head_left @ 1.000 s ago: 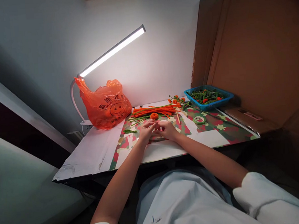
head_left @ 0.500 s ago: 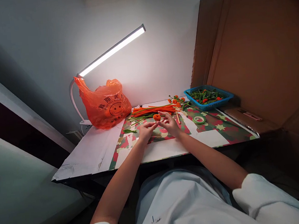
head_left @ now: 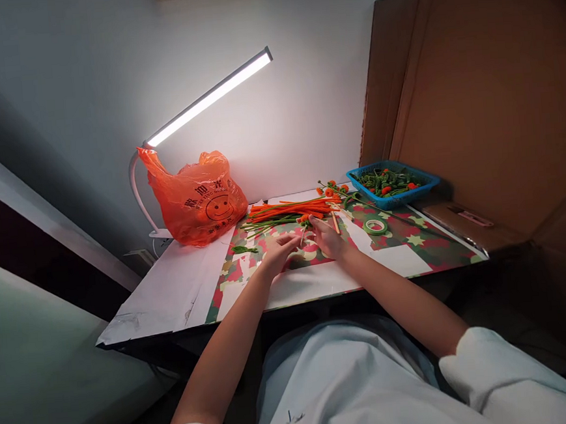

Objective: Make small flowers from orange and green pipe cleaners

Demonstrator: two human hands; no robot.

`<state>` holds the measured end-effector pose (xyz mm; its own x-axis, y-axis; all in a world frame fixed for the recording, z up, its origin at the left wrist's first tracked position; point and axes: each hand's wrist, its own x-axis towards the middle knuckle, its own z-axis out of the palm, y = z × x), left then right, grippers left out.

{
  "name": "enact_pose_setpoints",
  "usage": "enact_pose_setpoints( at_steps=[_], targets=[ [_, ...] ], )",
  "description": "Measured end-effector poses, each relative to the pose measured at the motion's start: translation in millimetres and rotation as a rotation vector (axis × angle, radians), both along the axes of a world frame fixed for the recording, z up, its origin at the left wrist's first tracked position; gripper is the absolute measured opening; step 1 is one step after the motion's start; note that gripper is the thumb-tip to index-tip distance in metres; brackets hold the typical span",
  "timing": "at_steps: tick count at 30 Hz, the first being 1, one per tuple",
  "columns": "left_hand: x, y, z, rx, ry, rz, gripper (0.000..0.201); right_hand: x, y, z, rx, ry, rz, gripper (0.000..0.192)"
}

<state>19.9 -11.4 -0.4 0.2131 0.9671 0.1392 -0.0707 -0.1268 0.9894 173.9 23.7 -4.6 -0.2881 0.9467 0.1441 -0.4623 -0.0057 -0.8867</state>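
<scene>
An orange pipe-cleaner flower (head_left: pixel 304 218) with green beneath its head is tilted on its side between the hands. My right hand (head_left: pixel 328 240) is closed on it, thumb and fingers near the head. A thin pale stem (head_left: pixel 303 235) hangs down from the flower. To its left, my left hand (head_left: pixel 279 253) has its fingers stretched out, the tips close to the stem; whether they touch it is hard to see. Behind the hands lie bundles of orange pipe cleaners (head_left: pixel 283 210) and green pipe cleaners (head_left: pixel 264 226).
A green tape roll (head_left: pixel 375 227) and a tan stick (head_left: pixel 335 223) lie right of the hands. A small green piece (head_left: pixel 243 249) is at left. Farther back are orange flowers on a stem (head_left: pixel 331 188), a blue basket (head_left: pixel 394 200), an orange plastic bag (head_left: pixel 199 205) and a lamp (head_left: pixel 210 97).
The flower has tipped over, from head facing me to side-on. My right hand has shifted its hold, and my left fingertips have come away from the flower's base.
</scene>
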Motion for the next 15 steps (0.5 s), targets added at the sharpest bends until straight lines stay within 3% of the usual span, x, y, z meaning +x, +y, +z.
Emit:
enact_pose_setpoints(
  at_steps=[2, 4, 7, 10, 15],
  targets=[
    [0.2, -0.3, -1.3, -0.084, -0.038, -0.11, 0.042, -0.8, 1.2, 0.0, -0.084, 0.095, 0.079, 0.029],
    [0.6, 0.4, -2.2, -0.117, -0.063, -0.141, 0.043, -1.7, 0.5, 0.6, -0.133, 0.138, 0.156, 0.026],
    [1.7, 2.2, -1.4, -0.056, -0.087, -0.005, 0.041, -2.0, -2.4, 2.5, -0.21, 0.119, 0.204, 0.023],
    [2.4, 2.6, 1.4, 0.049, -0.052, 0.147, 0.038, -1.0, -5.2, 4.8, -0.271, 0.069, 0.163, 0.023],
    [2.3, 0.9, 3.1, 0.099, 0.024, 0.239, 0.039, -1.0, -7.0, 5.2, -0.251, -0.019, 0.125, 0.024]
  ],
)
